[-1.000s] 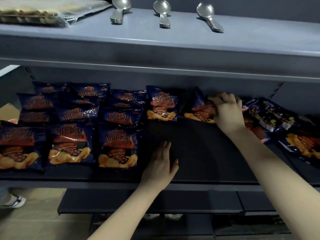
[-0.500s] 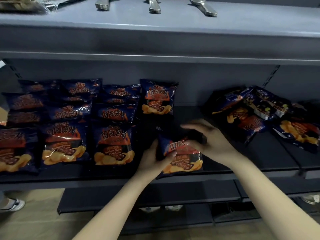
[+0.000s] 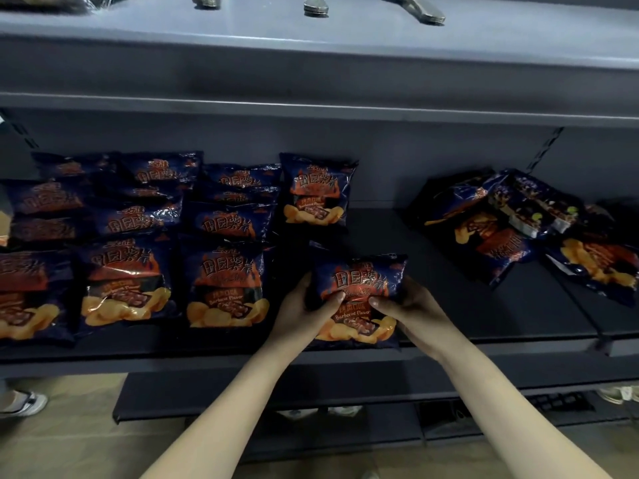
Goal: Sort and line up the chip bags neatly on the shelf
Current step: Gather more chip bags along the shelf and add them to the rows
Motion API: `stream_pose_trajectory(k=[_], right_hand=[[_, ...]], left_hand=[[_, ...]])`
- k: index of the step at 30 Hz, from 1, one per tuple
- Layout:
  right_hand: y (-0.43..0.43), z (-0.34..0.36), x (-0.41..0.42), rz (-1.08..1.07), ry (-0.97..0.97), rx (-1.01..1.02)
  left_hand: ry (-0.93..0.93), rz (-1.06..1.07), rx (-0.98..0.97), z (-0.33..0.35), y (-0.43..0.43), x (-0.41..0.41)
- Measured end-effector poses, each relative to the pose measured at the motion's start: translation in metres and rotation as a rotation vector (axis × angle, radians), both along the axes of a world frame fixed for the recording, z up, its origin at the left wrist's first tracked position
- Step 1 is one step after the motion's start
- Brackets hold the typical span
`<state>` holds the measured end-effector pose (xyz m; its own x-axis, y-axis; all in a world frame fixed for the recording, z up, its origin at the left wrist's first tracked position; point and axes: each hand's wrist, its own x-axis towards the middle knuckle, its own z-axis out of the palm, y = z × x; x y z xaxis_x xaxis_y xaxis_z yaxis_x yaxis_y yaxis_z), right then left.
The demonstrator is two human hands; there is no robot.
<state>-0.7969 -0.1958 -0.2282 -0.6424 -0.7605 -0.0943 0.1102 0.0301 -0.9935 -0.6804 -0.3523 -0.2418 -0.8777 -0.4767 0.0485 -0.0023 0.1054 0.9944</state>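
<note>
Thumbs pressed the face of one chip bag [image 3: 359, 288], my left hand [image 3: 304, 314] and right hand [image 3: 413, 312] curled round its sides. It sat at 6 o'clock, bottom seam at the shelf [image 3: 484, 352] front edge. Lined-up bags [image 3: 138, 236] filled 9 o'clock, the nearest just beside. Bare shelf lay open toward 3 o'clock, short of the loose pile [image 3: 501, 236] at 2.

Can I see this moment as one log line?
chip bag: at shelf front | left hand: grips bag | right hand: grips bag | neat rows: left | loose pile: right
</note>
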Motion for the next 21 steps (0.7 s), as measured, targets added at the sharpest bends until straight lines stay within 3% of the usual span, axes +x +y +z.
stream_pose_trajectory(k=[6,13,18,21], right_hand=[[-0.010,0.016,-0.024,-0.126,0.026,0.011],[-0.063,0.032,-0.067,-0.204,0.030,-0.044],[-0.110,0.018,-0.074,-0.064,0.105,0.103],[-0.129,0.007,-0.073,-0.138,0.190,0.168]], left_hand=[[0.026,0.101,-0.003,-0.005,-0.001,0.000],[0.039,0.272,-0.549,-0.019,0.004,-0.003],[-0.053,0.171,-0.676,-0.019,0.006,-0.005],[-0.083,0.151,-0.701,-0.018,0.007,-0.005]])
